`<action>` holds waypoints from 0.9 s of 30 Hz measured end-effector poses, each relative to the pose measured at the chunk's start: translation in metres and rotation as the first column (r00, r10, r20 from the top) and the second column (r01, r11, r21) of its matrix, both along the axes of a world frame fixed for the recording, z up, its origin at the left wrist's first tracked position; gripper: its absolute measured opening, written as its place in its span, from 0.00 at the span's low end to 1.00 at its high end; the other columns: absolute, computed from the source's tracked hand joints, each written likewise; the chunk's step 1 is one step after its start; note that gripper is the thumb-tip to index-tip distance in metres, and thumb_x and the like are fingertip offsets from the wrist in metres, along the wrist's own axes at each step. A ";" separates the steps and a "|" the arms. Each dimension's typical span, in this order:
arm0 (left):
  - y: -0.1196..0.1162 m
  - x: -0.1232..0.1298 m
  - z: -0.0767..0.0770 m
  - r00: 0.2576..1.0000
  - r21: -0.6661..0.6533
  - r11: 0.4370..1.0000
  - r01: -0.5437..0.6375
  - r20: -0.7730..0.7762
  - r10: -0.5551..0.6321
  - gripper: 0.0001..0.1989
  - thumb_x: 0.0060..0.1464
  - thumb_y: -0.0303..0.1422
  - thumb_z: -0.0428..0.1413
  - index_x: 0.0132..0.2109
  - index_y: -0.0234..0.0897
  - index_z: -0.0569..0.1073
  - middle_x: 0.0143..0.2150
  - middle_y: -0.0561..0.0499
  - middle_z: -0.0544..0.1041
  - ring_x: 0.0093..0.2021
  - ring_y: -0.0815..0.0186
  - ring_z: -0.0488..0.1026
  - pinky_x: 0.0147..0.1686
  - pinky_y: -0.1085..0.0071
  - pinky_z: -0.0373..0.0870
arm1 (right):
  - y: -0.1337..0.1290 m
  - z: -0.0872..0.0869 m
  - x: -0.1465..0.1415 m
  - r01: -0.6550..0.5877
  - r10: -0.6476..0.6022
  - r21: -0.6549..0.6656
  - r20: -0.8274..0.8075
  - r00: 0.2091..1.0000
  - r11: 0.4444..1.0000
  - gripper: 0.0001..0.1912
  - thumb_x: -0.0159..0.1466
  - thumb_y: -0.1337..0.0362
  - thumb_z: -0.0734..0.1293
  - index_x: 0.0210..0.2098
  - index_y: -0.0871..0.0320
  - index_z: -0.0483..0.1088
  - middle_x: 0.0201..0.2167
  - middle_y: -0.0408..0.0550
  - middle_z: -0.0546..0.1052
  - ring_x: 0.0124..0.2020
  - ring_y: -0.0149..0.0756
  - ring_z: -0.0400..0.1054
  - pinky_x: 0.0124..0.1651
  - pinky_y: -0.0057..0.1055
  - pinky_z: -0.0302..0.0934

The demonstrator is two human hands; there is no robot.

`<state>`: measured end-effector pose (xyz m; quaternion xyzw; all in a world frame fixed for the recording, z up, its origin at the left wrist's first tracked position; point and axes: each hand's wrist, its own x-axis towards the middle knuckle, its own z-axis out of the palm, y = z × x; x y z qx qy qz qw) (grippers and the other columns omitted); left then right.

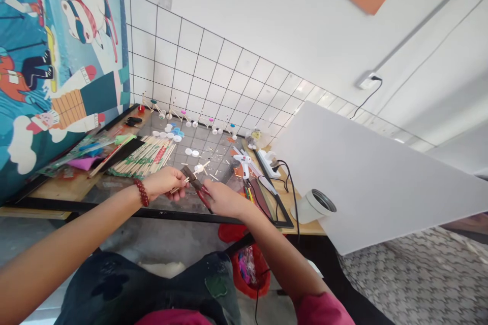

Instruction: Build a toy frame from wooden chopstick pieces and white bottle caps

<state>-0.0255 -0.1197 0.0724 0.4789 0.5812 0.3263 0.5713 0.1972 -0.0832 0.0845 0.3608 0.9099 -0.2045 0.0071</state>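
Observation:
Thin wooden sticks (177,188) are pinched in my left hand (162,183), which wears a dark red bead bracelet. My right hand (224,199) is closed around the red handles of a pair of pliers (193,177). The dark plier jaws are at the ends of the sticks; whether they bite on them I cannot tell. Just beyond lies a white round cap (199,168) with short stick pieces about it. Left of my left hand is a pile of paper-wrapped wooden chopsticks (141,157).
White and blue caps (177,134) lie behind. Small stick-and-cap figures (184,112) line the back edge by a wire grid (213,71). On the right are a white glue gun (244,162), a power strip (269,162) with cords and a pale tube (314,206). A red bin (263,279) stands below.

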 end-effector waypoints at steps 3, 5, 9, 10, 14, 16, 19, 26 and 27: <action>-0.001 0.003 0.001 0.997 0.048 0.997 -0.064 0.034 0.062 0.12 0.41 0.39 0.63 0.28 0.36 0.73 0.21 0.50 0.77 0.20 0.68 0.69 0.22 0.72 0.59 | 0.001 0.007 -0.002 -0.030 0.028 0.039 0.043 0.999 0.999 0.17 0.57 0.73 0.65 0.46 0.55 0.62 0.38 0.49 0.76 0.36 0.41 0.70 0.36 0.30 0.57; -0.002 0.003 0.001 0.996 0.082 0.994 -0.076 0.045 0.073 0.12 0.40 0.40 0.62 0.27 0.36 0.73 0.21 0.50 0.76 0.20 0.68 0.68 0.22 0.72 0.58 | 0.006 0.007 -0.003 -0.070 0.070 0.029 0.027 0.997 0.997 0.17 0.57 0.73 0.65 0.45 0.55 0.61 0.37 0.47 0.74 0.35 0.40 0.68 0.36 0.30 0.57; -0.001 0.000 -0.001 0.998 0.109 0.993 -0.056 -0.022 0.058 0.11 0.40 0.40 0.60 0.26 0.36 0.74 0.21 0.50 0.76 0.20 0.68 0.67 0.21 0.72 0.57 | 0.020 -0.004 -0.008 -0.150 0.149 0.067 0.011 0.989 0.986 0.17 0.54 0.75 0.64 0.40 0.53 0.59 0.36 0.45 0.70 0.36 0.38 0.65 0.39 0.30 0.59; 0.000 -0.002 -0.002 0.997 0.109 0.992 -0.060 -0.041 0.065 0.11 0.40 0.40 0.60 0.26 0.36 0.74 0.21 0.50 0.76 0.20 0.68 0.67 0.21 0.72 0.57 | 0.022 -0.008 -0.010 -0.154 0.154 0.095 0.011 0.988 0.983 0.17 0.53 0.75 0.64 0.39 0.53 0.59 0.37 0.45 0.70 0.37 0.39 0.65 0.40 0.31 0.59; 0.004 -0.007 -0.011 0.993 0.120 0.989 -0.086 -0.072 0.095 0.10 0.40 0.40 0.59 0.24 0.37 0.73 0.20 0.51 0.75 0.20 0.68 0.66 0.21 0.72 0.57 | 0.029 -0.024 -0.019 -0.154 0.169 0.167 -0.083 0.982 0.974 0.19 0.48 0.75 0.64 0.37 0.53 0.58 0.43 0.47 0.67 0.42 0.39 0.64 0.43 0.32 0.61; 0.005 -0.010 -0.017 0.994 0.127 0.988 -0.086 -0.062 0.094 0.11 0.40 0.41 0.60 0.24 0.37 0.73 0.20 0.51 0.75 0.20 0.68 0.66 0.22 0.72 0.58 | 0.030 -0.030 -0.023 -0.132 0.155 0.142 -0.160 0.975 0.981 0.18 0.47 0.74 0.64 0.35 0.53 0.58 0.40 0.45 0.66 0.41 0.38 0.63 0.43 0.31 0.60; 0.006 -0.015 -0.026 0.996 0.143 0.986 -0.079 -0.027 0.084 0.15 0.39 0.45 0.61 0.25 0.37 0.73 0.20 0.51 0.75 0.20 0.68 0.66 0.23 0.72 0.58 | 0.028 -0.037 -0.027 -0.068 0.066 -0.002 -0.210 0.976 0.998 0.15 0.48 0.73 0.65 0.31 0.53 0.56 0.32 0.39 0.63 0.35 0.35 0.60 0.39 0.30 0.56; 0.007 -0.018 -0.040 0.998 0.182 0.982 -0.059 0.042 0.053 0.19 0.37 0.49 0.61 0.29 0.37 0.75 0.22 0.52 0.75 0.21 0.69 0.66 0.25 0.72 0.59 | 0.020 -0.044 -0.031 0.247 -0.302 -0.237 -0.239 0.923 0.940 0.26 0.50 0.68 0.73 0.47 0.55 0.63 0.39 0.41 0.72 0.39 0.37 0.68 0.43 0.32 0.61; 0.007 -0.017 -0.041 0.998 0.179 0.983 -0.049 0.040 0.043 0.19 0.37 0.49 0.61 0.29 0.37 0.75 0.22 0.52 0.75 0.21 0.69 0.66 0.25 0.71 0.59 | 0.019 -0.044 -0.032 0.262 -0.311 -0.239 -0.197 0.930 0.935 0.23 0.52 0.66 0.74 0.45 0.55 0.64 0.38 0.42 0.72 0.39 0.37 0.69 0.43 0.32 0.61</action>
